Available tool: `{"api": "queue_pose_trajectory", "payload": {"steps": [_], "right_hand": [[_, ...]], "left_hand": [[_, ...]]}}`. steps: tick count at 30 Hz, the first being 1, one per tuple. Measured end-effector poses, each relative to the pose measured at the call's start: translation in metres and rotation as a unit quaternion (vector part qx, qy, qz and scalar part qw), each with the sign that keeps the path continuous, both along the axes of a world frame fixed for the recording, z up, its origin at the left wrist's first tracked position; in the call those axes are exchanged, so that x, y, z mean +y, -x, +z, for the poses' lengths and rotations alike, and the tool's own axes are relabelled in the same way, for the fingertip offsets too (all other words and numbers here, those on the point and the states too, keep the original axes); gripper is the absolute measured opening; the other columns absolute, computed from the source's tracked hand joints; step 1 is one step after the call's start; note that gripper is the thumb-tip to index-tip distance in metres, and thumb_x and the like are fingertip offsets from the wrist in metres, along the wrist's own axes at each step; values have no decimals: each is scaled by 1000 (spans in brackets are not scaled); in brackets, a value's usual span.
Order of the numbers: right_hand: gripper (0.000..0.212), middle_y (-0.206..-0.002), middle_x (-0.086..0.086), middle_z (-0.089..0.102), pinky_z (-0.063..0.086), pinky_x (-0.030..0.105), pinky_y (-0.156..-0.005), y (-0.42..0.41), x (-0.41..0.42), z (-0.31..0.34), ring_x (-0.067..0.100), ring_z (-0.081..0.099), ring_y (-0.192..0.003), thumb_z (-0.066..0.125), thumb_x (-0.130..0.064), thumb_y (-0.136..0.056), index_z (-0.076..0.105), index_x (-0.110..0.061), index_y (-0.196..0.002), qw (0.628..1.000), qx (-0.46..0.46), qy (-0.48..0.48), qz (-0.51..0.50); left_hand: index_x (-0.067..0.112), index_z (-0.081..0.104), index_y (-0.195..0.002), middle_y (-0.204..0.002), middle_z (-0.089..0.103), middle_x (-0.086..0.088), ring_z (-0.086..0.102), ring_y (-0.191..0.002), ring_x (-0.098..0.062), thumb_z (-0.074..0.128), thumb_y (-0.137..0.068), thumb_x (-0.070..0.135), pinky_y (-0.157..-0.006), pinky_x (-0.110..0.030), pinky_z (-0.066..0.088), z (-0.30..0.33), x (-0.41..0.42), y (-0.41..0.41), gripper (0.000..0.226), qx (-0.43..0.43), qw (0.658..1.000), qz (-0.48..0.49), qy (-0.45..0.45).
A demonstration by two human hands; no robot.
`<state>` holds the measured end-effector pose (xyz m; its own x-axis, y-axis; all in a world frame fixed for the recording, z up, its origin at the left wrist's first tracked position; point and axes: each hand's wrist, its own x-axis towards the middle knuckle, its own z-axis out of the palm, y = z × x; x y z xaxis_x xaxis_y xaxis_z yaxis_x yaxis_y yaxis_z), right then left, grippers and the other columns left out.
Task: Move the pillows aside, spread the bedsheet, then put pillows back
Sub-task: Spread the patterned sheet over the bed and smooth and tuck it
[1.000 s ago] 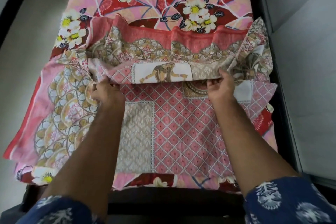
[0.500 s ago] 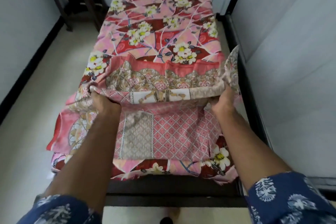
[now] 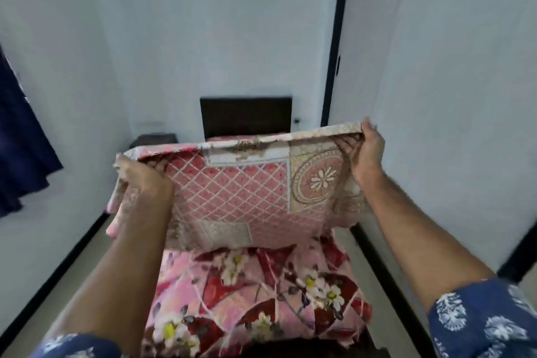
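A folded pink bedsheet with a diamond lattice and a round medallion print hangs in the air above the foot of the bed. My left hand grips its upper left corner and my right hand grips its upper right corner, holding the top edge stretched between them. Below it lies a floral pink-and-red sheet on the bed. No pillows show in this view.
The dark headboard stands against the far white wall. A small dark side table sits left of the bed. A dark blue curtain hangs at the far left. A white wall runs close along the bed's right side.
Both hands have lifted the patterned sheet off the bed and raised it to about chest height. The camera has tilted up toward the headboard and the wall.
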<state>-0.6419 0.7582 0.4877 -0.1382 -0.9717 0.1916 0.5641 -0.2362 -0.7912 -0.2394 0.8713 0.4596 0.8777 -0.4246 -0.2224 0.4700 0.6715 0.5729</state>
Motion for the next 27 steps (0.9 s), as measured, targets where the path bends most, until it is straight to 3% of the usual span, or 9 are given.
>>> {"api": "queue_pose_trajectory", "payload": {"steps": [2, 4, 7, 10, 12, 14, 16, 23, 27], "right_hand": [[35, -81, 3, 67, 56, 44, -83, 14, 28, 51, 24, 66, -81, 70, -47, -89, 62, -14, -96, 999, 19, 29, -26], [62, -99, 4, 66, 53, 47, -93, 28, 41, 96, 27, 63, -96, 83, -63, -67, 63, -18, -104, 996, 23, 74, -43], [59, -109, 5, 64, 53, 53, -99, 48, 56, 166, 30, 65, -107, 72, -74, -73, 64, -21, -98, 987, 34, 129, -93], [63, -103, 5, 70, 54, 47, -94, 67, 103, 240, 26, 68, -102, 56, -84, -76, 64, -25, -95, 969, 70, 173, -159], [52, -73, 2, 54, 48, 38, -70, 79, 151, 281, 21, 55, -71, 53, -71, -90, 49, -22, -74, 947, 71, 226, -216], [47, -64, -2, 33, 34, 30, -56, 90, 188, 312, 8, 38, -57, 50, -50, -101, 35, -21, -67, 926, 63, 258, -270], [48, -61, -6, 29, 26, 20, -47, 104, 207, 333, 0, 30, -46, 49, -39, -105, 30, -23, -64, 907, 74, 282, -304], [58, -58, -1, 38, 25, 33, -48, 143, 222, 368, 7, 31, -51, 50, -51, -101, 41, -6, -65, 849, 133, 353, -369], [52, -56, -2, 34, 19, 33, -50, 156, 223, 368, 12, 29, -53, 49, -42, -104, 37, -13, -62, 799, 141, 400, -427]], "left_hand": [[7, 59, -127, -118, 70, -20, 71, -104, -38, 35, -101, 51, -83, -49, 60, 54, 23, 6, 56, -23, 999, -15, 37], [8, 57, -111, -101, 67, -19, 69, -88, -35, 36, -105, 40, -79, -51, 61, 119, 57, 30, 39, -52, 994, 15, 94], [10, 51, -110, -95, 61, -18, 66, -79, -29, 40, -105, 32, -73, -40, 61, 202, 94, 51, 25, -113, 984, 69, 118], [-4, 52, -130, -127, 62, -24, 64, -107, -33, 49, -99, 47, -98, -41, 53, 273, 127, 68, 60, -183, 971, 122, 94], [-8, 53, -129, -126, 59, -18, 54, -106, -22, 41, -106, 41, -93, -24, 43, 315, 162, 100, 55, -260, 951, 153, 67], [-9, 53, -126, -118, 55, -14, 47, -103, -16, 35, -110, 35, -83, -20, 36, 346, 185, 129, 50, -327, 927, 171, 71], [-2, 54, -117, -112, 50, -9, 42, -101, -15, 34, -110, 35, -82, -23, 33, 370, 201, 148, 43, -372, 908, 185, 54], [0, 40, -69, -71, 40, -11, 37, -71, -17, 40, -108, 33, -63, -49, 29, 405, 231, 191, 51, -483, 836, 257, 37], [5, 37, -62, -55, 27, 1, 29, -41, -1, 43, -107, 29, -47, -30, 24, 402, 235, 195, 51, -500, 814, 293, 33]]}}
